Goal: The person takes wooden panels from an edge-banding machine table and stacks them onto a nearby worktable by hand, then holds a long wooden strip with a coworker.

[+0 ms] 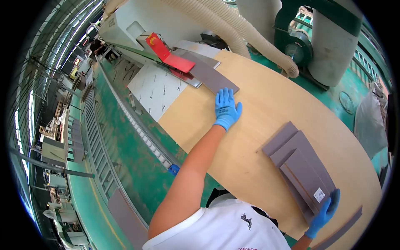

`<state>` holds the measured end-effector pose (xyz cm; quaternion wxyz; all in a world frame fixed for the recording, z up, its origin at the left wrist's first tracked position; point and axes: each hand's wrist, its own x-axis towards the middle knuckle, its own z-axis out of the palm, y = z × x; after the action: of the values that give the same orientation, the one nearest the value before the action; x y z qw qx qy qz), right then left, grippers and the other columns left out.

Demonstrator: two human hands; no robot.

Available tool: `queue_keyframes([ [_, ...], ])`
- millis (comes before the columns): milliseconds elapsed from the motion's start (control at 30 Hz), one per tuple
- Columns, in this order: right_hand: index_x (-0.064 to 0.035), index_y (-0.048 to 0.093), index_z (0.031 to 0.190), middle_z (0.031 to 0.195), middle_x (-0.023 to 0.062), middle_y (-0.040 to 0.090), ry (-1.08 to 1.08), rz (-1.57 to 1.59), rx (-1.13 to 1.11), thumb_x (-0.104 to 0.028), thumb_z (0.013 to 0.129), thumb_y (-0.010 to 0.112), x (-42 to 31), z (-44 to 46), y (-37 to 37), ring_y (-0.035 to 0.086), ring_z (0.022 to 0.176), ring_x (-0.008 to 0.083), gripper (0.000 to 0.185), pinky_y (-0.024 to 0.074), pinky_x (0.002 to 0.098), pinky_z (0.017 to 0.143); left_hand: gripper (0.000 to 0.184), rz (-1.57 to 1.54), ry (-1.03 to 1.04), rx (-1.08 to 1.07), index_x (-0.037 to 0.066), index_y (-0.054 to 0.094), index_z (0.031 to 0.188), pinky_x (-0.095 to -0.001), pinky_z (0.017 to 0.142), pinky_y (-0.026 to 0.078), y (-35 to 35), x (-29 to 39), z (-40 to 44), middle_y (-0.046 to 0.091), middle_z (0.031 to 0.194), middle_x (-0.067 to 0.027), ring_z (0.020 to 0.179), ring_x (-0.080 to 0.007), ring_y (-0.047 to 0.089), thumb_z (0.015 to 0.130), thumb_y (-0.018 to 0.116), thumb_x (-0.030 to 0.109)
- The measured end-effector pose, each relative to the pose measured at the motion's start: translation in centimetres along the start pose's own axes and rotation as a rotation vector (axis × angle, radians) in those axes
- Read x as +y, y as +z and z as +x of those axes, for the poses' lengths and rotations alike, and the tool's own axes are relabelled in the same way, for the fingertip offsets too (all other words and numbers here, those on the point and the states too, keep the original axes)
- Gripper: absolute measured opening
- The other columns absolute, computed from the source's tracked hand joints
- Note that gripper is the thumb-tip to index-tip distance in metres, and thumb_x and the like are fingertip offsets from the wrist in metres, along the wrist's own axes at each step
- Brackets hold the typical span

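My left hand point(226, 109), in a blue glove, lies flat with fingers stretched out, its fingertips at the near end of a grey-brown panel point(210, 76). The panel's far end reaches under the red guard point(177, 62) of a machine. My right hand point(325, 214), also gloved in blue, is at the near edge of a stack of grey-brown panels point(298, 162). Its fingers are extended and apart beside the stack's corner. The top panel of the stack carries a white label point(319, 195) and a lengthwise brown line.
A wood-coloured worktable point(254, 112) spans the middle. A white printed sheet point(156, 89) lies by the machine point(137, 25). A narrow dark strip point(343, 228) rests at lower right. Ribbed hoses point(233, 25) hang behind. Roller rails point(141, 129) run along the left; a person point(98, 46) stands far off.
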<state>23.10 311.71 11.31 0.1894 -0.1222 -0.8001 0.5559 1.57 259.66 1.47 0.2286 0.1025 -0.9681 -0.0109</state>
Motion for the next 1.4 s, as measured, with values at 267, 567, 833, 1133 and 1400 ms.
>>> queue_keyframes([
  [267, 0.0031, 0.05, 0.132, 0.134, 0.0157, 0.054, 0.028, 0.176, -0.49, -0.003, 0.087, 0.056, -6.3, -2.6, 11.1, 0.052, 0.123, 0.026, 0.047, 0.0367, 0.037, 0.106, 0.07, -0.188, 0.164, -0.092, -0.003, 0.037, 0.141, -0.0514, 0.115, 0.018, -8.1, 2.4, -11.8, 0.034, 0.148, -0.0243, 0.14, -0.0418, 0.026, 0.085, 0.059, 0.033],
  [567, 0.0008, 0.051, 0.131, 0.125, 0.0241, 0.056, -0.148, 0.026, -0.932, -0.017, 0.083, 0.064, -6.2, -6.4, 17.8, 0.055, 0.113, 0.0392, 0.052, 0.0446, 0.0422, 0.095, 0.069, -0.402, 0.131, -0.358, -0.005, 0.034, 0.143, -0.0534, 0.114, 0.018, -16.1, 6.2, -20.7, 0.032, 0.148, -0.0261, 0.14, -0.0441, 0.024, 0.086, 0.062, 0.023],
  [833, 0.003, 0.04, 0.139, 0.13, 0.023, 0.053, -0.281, 0.004, -0.851, -0.012, 0.081, 0.064, -4.2, -7.8, 20.0, 0.055, 0.115, 0.0345, 0.065, 0.0436, 0.0395, 0.098, 0.07, -0.562, 0.133, -0.361, -0.007, 0.033, 0.142, -0.0554, 0.112, 0.019, -16.8, 6.8, -24.0, 0.032, 0.147, -0.0278, 0.139, -0.0469, 0.024, 0.086, 0.063, 0.023],
  [1133, 0.0005, 0.032, 0.145, 0.139, 0.0244, 0.045, -0.272, -0.105, -0.734, -0.024, 0.078, 0.069, -3.3, -8.1, 20.1, 0.045, 0.126, 0.0406, 0.081, 0.038, 0.046, 0.104, 0.071, -0.59, 0.171, -0.286, -0.009, 0.033, 0.141, -0.0558, 0.111, 0.022, -16.5, 6.7, -24.4, 0.035, 0.144, -0.0298, 0.137, -0.0483, 0.028, 0.084, 0.064, 0.019],
  [1400, -0.0049, 0.025, 0.149, 0.143, 0.0306, 0.033, -0.529, -0.527, -0.823, -0.046, 0.068, 0.076, -6.0, -9.6, 25.5, 0.027, 0.136, 0.0469, 0.104, 0.0195, 0.0523, 0.113, 0.053, -1.498, -0.388, -0.217, -0.005, 0.024, 0.146, -0.0461, 0.11, 0.033, -17.1, 6.6, -24.7, 0.036, 0.146, -0.0252, 0.135, -0.0383, 0.037, 0.1, 0.038, 0.016],
])
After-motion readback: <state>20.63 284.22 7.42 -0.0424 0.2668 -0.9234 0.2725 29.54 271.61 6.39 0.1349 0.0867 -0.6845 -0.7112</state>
